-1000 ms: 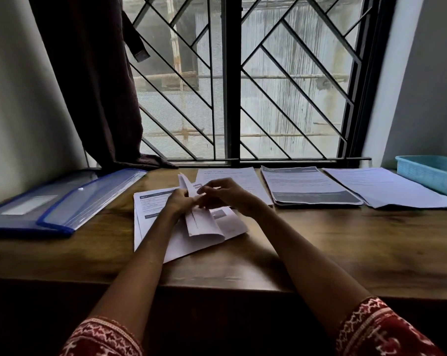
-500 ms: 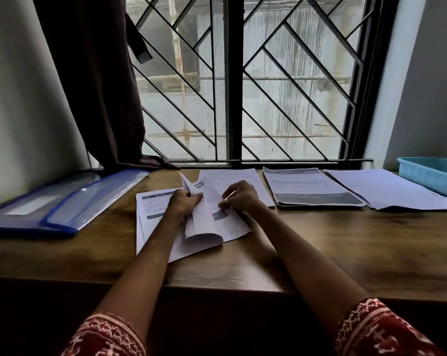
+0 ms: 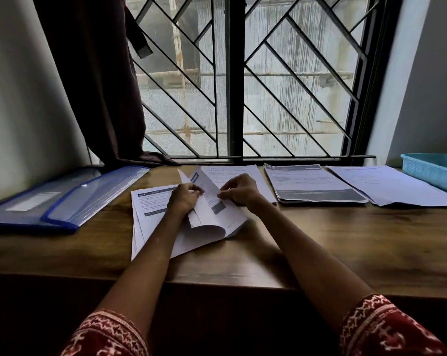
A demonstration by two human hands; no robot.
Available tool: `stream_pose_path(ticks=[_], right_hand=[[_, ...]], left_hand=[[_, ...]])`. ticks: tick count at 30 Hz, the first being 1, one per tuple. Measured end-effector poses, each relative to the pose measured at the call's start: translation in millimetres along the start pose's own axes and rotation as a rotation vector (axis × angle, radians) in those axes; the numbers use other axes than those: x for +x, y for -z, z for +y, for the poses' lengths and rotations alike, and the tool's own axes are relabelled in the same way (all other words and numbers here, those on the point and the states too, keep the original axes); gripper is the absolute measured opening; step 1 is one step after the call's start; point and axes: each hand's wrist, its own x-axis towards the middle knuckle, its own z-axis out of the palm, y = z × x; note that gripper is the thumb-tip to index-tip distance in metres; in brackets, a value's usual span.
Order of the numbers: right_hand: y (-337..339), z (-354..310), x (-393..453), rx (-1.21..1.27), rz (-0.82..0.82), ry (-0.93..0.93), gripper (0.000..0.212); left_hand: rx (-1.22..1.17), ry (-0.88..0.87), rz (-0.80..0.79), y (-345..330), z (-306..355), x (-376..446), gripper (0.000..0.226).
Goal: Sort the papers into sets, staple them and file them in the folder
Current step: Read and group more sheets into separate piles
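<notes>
A stack of printed papers point(image 3: 150, 209) lies on the wooden table point(image 3: 320, 242) in front of me, its upper sheets point(image 3: 212, 214) curled up and folded back. My left hand point(image 3: 182, 199) grips the lifted sheets at their left side. My right hand point(image 3: 239, 192) pinches the right edge of one raised sheet. Behind my hands lies another white sheet point(image 3: 232, 173). To the right sit a set with dark bands point(image 3: 312, 186) and a plain white set point(image 3: 391, 188). A blue transparent folder point(image 3: 63, 199) lies at the left. No stapler is visible.
A light blue plastic basket point(image 3: 435, 170) stands at the far right edge. A dark curtain point(image 3: 96, 80) hangs at the left of the barred window point(image 3: 243, 80) behind the table. The table's front edge runs just below the paper stack.
The lifted sheets have been turned further over to the right and stand more open. My right hand has shifted slightly right along the sheet's edge; my left hand stays on the stack.
</notes>
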Motion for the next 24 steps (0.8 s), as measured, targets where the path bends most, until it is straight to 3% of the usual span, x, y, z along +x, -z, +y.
stream_pose_path(ticks=[5,8,13,18,24], right_hand=[[-6.3,-3.6,3.8,-0.192,-0.025,0.159,0.02],[-8.7,-9.2,1.2,-0.066,-0.082,0.181,0.023],[-13.3,-5.6,-1.7,0.017,-0.122,0.136,0.016],[-3.3,7.3,7.5,-0.268,0.06,0.073,0.016],[-2.1,3.7,0.0,-0.16,-0.034,-0.026,0.031]], left_hand=[[-0.055,0.031,-0.021,-0.2,-3.1,2.0,0.029],[-0.088,0.092,-0.03,2.0,2.9,-1.4,0.049],[-0.103,0.099,-0.046,2.0,-2.0,0.5,0.028],[-0.136,0.13,-0.069,5.9,-1.0,4.4,0.025],[-0.11,0.092,-0.097,5.6,-1.6,2.8,0.028]])
